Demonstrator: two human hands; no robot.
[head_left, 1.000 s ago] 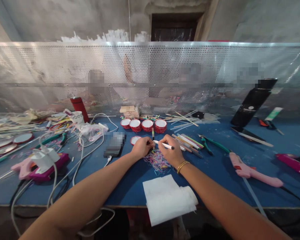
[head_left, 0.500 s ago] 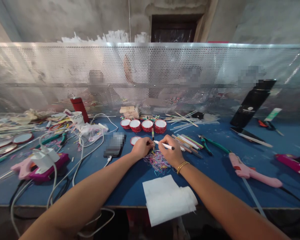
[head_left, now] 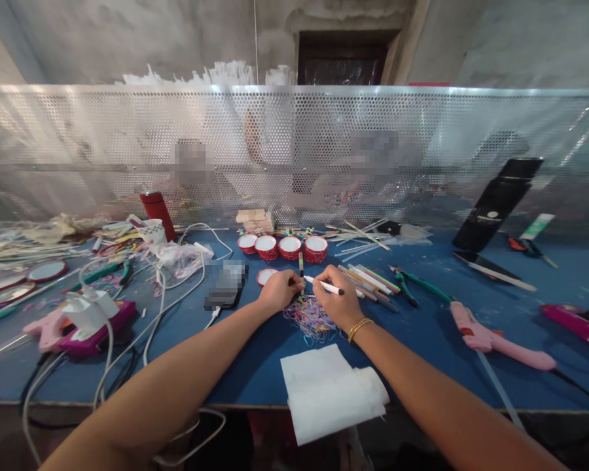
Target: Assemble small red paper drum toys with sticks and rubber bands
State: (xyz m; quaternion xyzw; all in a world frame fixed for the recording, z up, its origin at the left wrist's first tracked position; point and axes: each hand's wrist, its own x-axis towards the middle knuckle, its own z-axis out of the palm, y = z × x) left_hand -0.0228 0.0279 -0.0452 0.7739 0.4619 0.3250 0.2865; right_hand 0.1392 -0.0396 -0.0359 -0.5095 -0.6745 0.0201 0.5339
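Note:
My right hand (head_left: pixel 336 297) is closed around a white marker with a dark end (head_left: pixel 331 287), its tip pointing left toward my other hand. Pinched fingers of my left hand (head_left: pixel 281 290) hold something too small to make out, close to the marker's tip. A short dark and green stick (head_left: pixel 301 265) stands just above my left fingertips. Below both hands lies a pile of colourful small bands (head_left: pixel 314 319). One white disc with a red rim (head_left: pixel 265 276) is partly behind my left hand, and stacks of similar discs (head_left: pixel 290 246) sit farther back.
A phone (head_left: pixel 226 286), white cables and a power strip (head_left: pixel 98 333) are on the left. Markers (head_left: pixel 373 281), pliers (head_left: pixel 425 284), a pink glue gun (head_left: pixel 495 340) and a black bottle (head_left: pixel 493 206) stand or lie right. White cloth (head_left: pixel 331 396) overlaps the front edge.
The marker and my right hand have shifted very slightly to the right. My left hand keeps its pinch in nearly the same place.

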